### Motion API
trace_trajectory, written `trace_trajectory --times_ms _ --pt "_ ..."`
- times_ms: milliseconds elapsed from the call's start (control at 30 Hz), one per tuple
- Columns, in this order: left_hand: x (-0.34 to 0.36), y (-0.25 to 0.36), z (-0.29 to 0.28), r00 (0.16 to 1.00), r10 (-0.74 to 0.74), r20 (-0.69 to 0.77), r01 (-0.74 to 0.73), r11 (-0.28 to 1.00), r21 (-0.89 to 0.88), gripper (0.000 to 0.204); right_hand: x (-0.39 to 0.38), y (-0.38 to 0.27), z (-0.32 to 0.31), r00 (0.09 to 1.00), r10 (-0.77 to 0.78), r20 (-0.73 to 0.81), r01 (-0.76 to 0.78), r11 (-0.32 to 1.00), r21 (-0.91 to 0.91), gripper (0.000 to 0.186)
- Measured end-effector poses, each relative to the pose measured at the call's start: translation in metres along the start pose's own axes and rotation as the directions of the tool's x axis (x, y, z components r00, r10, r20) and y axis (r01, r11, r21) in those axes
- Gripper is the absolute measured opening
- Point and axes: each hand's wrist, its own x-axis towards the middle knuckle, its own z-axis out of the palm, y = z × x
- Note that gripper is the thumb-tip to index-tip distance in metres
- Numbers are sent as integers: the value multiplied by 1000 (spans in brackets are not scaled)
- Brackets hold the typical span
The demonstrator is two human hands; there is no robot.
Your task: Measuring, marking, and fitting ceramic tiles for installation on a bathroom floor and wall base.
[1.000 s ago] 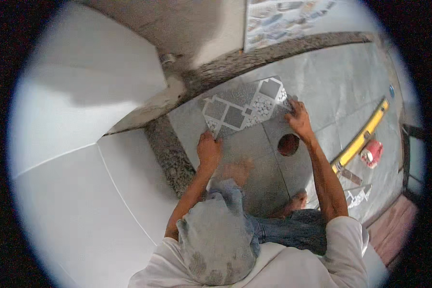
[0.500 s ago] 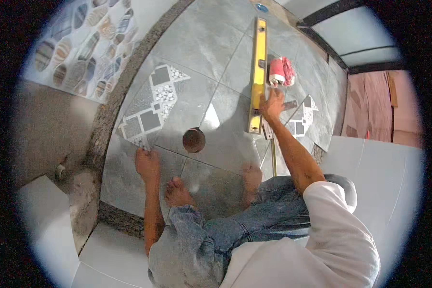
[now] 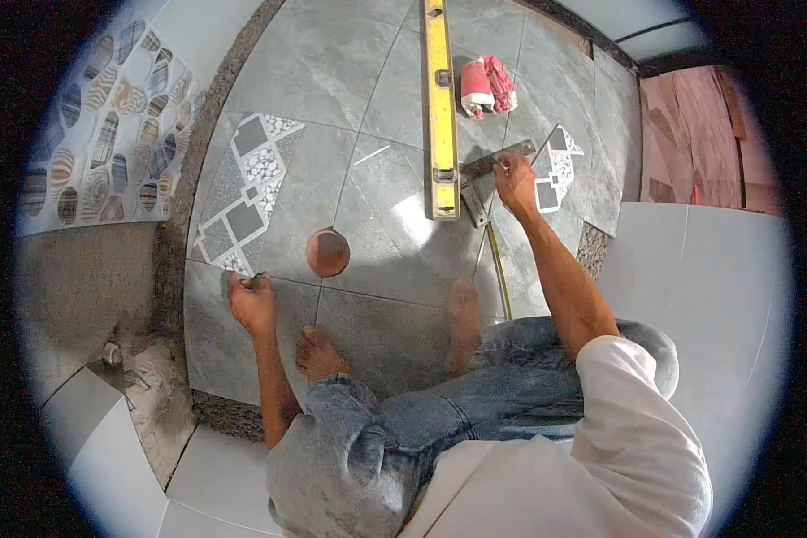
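Grey patterned tile [image 3: 258, 191] lies beyond curled left hand [image 3: 253, 303], grip unclear; right hand [image 3: 516, 184] pinches metal bar [image 3: 487, 163].

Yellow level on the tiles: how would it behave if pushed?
The yellow level is probably stiff, since its long body lies straight. It would likely slide fairly easily, as the grey tiles under it look smooth and glossy. Rolling seems unlikely, given its flat faces.

Reno rm w/ spirit lvl [image 3: 440, 117]
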Motion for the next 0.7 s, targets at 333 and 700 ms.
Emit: trace_trajectory --times_ms 333,700 --pt "-34 21 3 983 142 -112 -162 968 -194 42 -24 -6 -92 -140 0 990 398 915 56 60" --pt "-69 84 -3 972 143 188 -119 984 -129 58 -243 -101 23 879 375 295 -467 804 368 45"
